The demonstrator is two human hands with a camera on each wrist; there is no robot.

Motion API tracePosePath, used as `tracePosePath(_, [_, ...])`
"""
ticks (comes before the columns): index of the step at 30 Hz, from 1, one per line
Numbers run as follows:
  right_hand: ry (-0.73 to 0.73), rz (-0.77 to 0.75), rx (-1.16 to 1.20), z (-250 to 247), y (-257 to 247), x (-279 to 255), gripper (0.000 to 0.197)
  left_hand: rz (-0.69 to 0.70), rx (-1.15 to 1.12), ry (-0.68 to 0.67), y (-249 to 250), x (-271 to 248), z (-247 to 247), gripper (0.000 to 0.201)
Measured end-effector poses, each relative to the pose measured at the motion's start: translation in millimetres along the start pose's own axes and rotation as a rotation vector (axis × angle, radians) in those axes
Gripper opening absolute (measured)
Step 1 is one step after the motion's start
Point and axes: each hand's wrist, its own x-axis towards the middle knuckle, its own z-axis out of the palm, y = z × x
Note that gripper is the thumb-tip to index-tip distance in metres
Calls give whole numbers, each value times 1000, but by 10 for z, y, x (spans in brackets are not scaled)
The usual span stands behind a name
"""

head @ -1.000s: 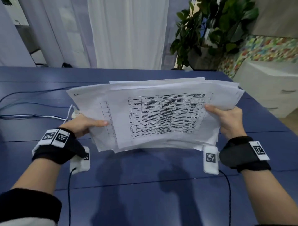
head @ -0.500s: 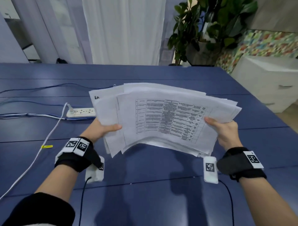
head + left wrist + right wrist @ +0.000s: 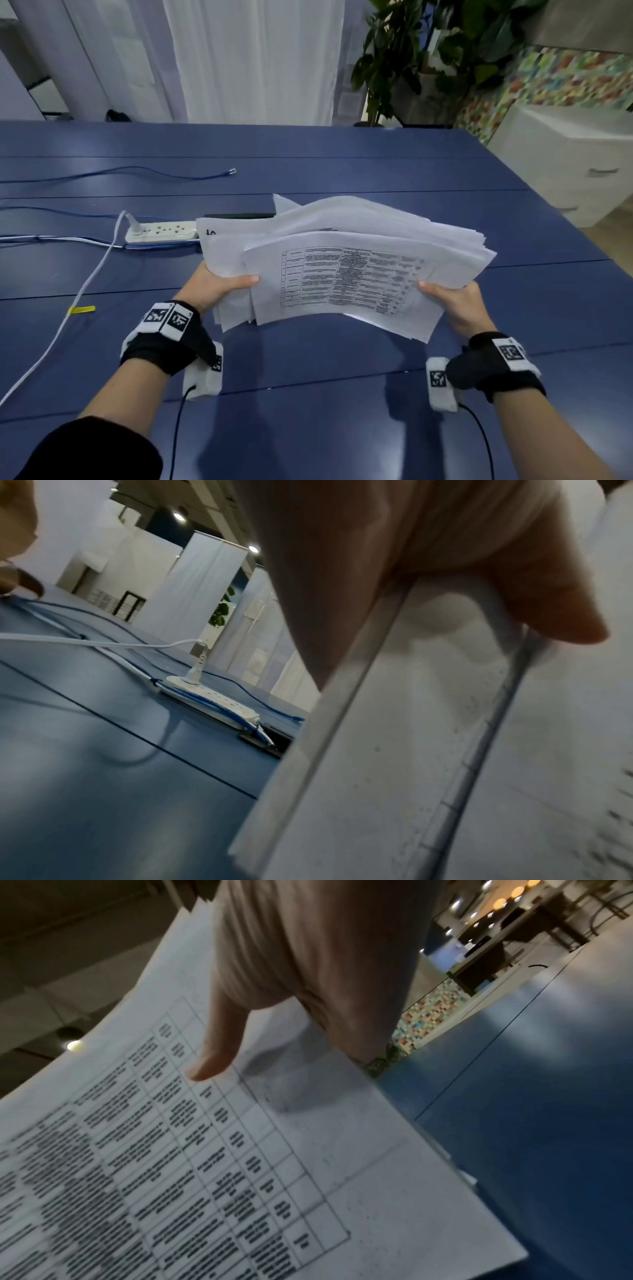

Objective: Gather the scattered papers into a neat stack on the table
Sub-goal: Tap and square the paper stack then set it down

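Note:
A loose stack of white papers (image 3: 346,270) hangs in the air above the blue table (image 3: 308,428), its top sheet printed with a table of text. The sheets are fanned and uneven at the edges. My left hand (image 3: 219,286) grips the stack's left edge, thumb on top. My right hand (image 3: 452,301) grips the right edge the same way. In the right wrist view my thumb presses on the printed sheet (image 3: 240,1150). In the left wrist view the paper edges (image 3: 428,777) fill the right side under my left hand (image 3: 428,569).
A white power strip (image 3: 159,231) with a white cable (image 3: 68,315) lies left of the papers, and blue cables (image 3: 120,173) run further back. A small yellow strip (image 3: 81,310) lies at left. A plant (image 3: 428,58) and white cabinet (image 3: 565,161) stand beyond the table's right edge.
Both hands have carried the stack lower and tilted it flatter towards the table, and my view has dipped, so the power strip now shows at left.

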Motion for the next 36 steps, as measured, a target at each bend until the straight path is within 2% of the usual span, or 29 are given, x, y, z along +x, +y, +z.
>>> tracePosePath(3, [17, 1, 23, 54, -97, 40, 61, 45, -10, 46, -36, -22, -13, 67])
tracePosePath(7, [-33, -33, 11, 105, -244, -19, 65, 47, -59, 67, -106, -64, -133, 83])
tracePosePath(10, [-92, -43, -31, 129, -384, -73, 53, 8, -130, 47, -146, -104, -210, 91])
tracePosePath(13, [-114, -64, -40, 182, -540, -77, 62, -21, -182, 34, -112, -115, -221, 92])
tracePosePath(15, [-103, -63, -12, 222, -623, -64, 66, -19, -155, 79, -44, -105, -189, 80])
tracePosePath(16, [-92, -56, -2, 249, -650, -46, 64, -8, -132, 132, -4, -96, -169, 65])
tracePosePath(18, [-40, -19, -4, 291, -671, 11, 54, 32, -27, 272, 113, -77, -113, 37])
tracePosePath(21, [54, 34, 0, 315, -717, 72, 38, 57, 76, 310, 303, -21, -70, 22])
tracePosePath(24, [96, 102, 5, 311, -781, 120, 32, 54, 132, 288, 528, 59, -100, 19])
tracePosePath(27, [123, 175, -55, 306, -725, 155, 31, -11, 187, 255, 601, 194, -103, 20])
tracePosePath(30, [166, 258, -138, 286, -505, 197, 40, -82, 235, 243, 399, 339, -31, 23])
tracePosePath(33, [235, 341, -175, 241, -248, 251, 43, -131, 315, 221, 94, 462, 99, 39])
tracePosePath(36, [254, 413, -228, 157, 30, 321, 31, -219, 436, 167, -212, 568, 209, 43])
